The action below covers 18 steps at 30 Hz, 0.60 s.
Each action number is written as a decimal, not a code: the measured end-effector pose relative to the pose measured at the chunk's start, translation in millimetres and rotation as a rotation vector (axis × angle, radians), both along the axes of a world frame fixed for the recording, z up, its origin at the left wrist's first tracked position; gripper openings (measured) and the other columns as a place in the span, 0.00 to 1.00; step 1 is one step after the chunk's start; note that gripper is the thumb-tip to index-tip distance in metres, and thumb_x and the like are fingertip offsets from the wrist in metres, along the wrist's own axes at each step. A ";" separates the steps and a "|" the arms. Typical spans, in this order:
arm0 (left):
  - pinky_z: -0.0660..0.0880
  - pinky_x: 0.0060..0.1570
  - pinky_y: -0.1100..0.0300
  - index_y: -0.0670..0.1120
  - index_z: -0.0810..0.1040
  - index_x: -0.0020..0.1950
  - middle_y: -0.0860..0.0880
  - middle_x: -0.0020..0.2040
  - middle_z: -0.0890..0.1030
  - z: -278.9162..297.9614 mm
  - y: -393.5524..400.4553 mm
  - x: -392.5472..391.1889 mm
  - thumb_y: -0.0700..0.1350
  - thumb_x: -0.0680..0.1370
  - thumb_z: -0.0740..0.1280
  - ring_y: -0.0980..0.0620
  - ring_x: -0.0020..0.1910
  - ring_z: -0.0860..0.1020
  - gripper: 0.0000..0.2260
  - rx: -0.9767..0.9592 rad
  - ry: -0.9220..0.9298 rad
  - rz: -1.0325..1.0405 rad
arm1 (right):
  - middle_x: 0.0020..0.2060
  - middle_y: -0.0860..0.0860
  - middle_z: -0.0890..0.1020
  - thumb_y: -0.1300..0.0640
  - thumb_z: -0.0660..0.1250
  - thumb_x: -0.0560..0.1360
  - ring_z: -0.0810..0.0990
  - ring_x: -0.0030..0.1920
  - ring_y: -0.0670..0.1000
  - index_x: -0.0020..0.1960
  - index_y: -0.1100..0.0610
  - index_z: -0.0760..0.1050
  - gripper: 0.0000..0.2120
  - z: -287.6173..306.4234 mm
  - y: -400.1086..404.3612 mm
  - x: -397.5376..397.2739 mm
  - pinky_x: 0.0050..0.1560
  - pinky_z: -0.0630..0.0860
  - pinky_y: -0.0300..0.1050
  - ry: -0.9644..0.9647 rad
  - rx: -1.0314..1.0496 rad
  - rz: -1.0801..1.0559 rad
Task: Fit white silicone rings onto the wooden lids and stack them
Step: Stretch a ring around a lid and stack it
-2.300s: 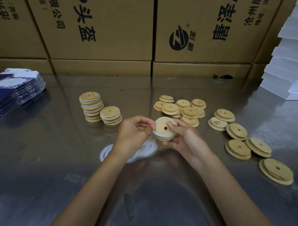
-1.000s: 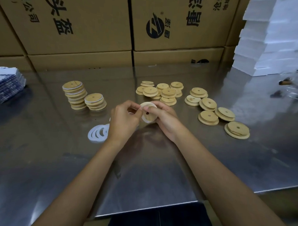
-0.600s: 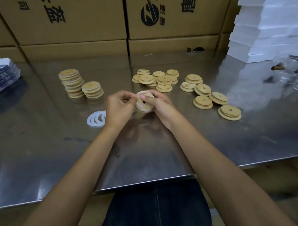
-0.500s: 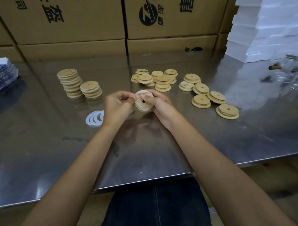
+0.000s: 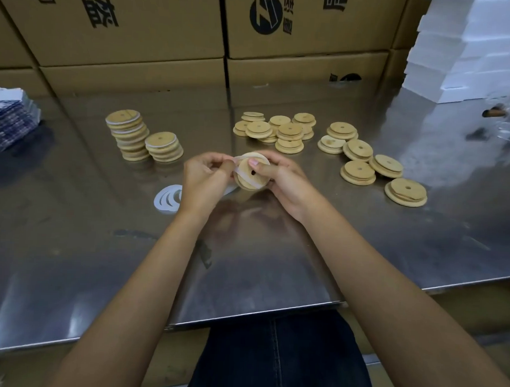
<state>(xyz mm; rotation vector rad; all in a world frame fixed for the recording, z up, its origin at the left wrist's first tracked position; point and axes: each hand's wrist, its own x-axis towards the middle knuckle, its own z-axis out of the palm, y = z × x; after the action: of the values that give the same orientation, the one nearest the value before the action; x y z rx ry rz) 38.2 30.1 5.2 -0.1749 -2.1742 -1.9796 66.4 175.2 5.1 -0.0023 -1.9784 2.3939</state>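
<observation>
Above the middle of the reflective steel table (image 5: 99, 245), a round wooden lid with a small centre hole (image 5: 250, 175) is being held tilted on edge between two bare hands. The right hand (image 5: 283, 180) is curling round the lid's right side, its thumb lying across the wooden face close to the hole. The left hand (image 5: 203, 179) is pinching a thin white silicone ring (image 5: 243, 173) between thumb and fingertips at the lid's upper left edge; the ring is looping over the rim, part of it sitting on the lid and part crossing the face as a pale band. Lying flat on the table just below and left of the left hand is a small pile of loose white silicone rings (image 5: 167, 199), partly hidden by the wrist. Farther left, two stacks of wooden lids with white rings showing at their edges (image 5: 143, 140) are standing side by side, the left one taller. Beyond the hands, a loose cluster of bare wooden lids (image 5: 275, 131) is spreading out, and more bare lids (image 5: 372, 164) are trailing off to the right. Brown cardboard boxes with black printing (image 5: 138, 27) are lining the back of the table, white foam slabs (image 5: 473, 56) are piling up at the far right, and a stack of blue-and-white printed sheets (image 5: 8, 115) is sitting at the left edge.
</observation>
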 end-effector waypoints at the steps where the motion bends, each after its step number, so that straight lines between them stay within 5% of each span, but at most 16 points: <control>1: 0.74 0.33 0.70 0.46 0.81 0.38 0.54 0.34 0.83 0.4 0.4 0.4 0.35 0.75 0.67 0.61 0.31 0.81 0.09 0.001 -0.002 0.001 | 0.63 0.72 0.77 0.67 0.65 0.79 0.78 0.56 0.60 0.66 0.72 0.74 0.16 0.2 -0.1 -1.3 0.65 0.72 0.58 -0.004 -0.012 0.000; 8: 0.80 0.42 0.61 0.47 0.82 0.39 0.51 0.38 0.84 -2.2 -0.6 1.6 0.37 0.76 0.68 0.55 0.38 0.83 0.08 -0.077 -0.005 -0.009 | 0.51 0.59 0.82 0.65 0.66 0.79 0.81 0.51 0.54 0.64 0.69 0.76 0.15 -3.7 1.4 -10.1 0.54 0.78 0.45 -0.037 -0.051 -0.020; 14: 0.76 0.36 0.69 0.43 0.81 0.41 0.50 0.38 0.83 -1.7 -2.6 5.2 0.35 0.77 0.68 0.60 0.36 0.81 0.06 -0.005 -0.037 -0.070 | 0.47 0.57 0.84 0.62 0.69 0.77 0.81 0.49 0.53 0.52 0.60 0.81 0.05 -3.6 -2.6 -15.5 0.56 0.76 0.50 -0.079 -0.074 -0.080; 18: 0.76 0.35 0.69 0.42 0.81 0.42 0.49 0.36 0.82 0.7 -5.0 3.4 0.35 0.77 0.68 0.60 0.32 0.80 0.05 0.007 -0.059 -0.075 | 0.47 0.58 0.83 0.60 0.69 0.77 0.80 0.50 0.54 0.55 0.63 0.81 0.09 -3.6 -6.5 -16.0 0.57 0.75 0.51 -0.073 -0.047 -0.124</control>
<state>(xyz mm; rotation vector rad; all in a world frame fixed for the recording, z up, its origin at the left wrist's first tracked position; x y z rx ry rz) 41.6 25.1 5.9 -0.2031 -2.2272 -2.0576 50.4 168.8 1.4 -0.2099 -1.8894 2.3939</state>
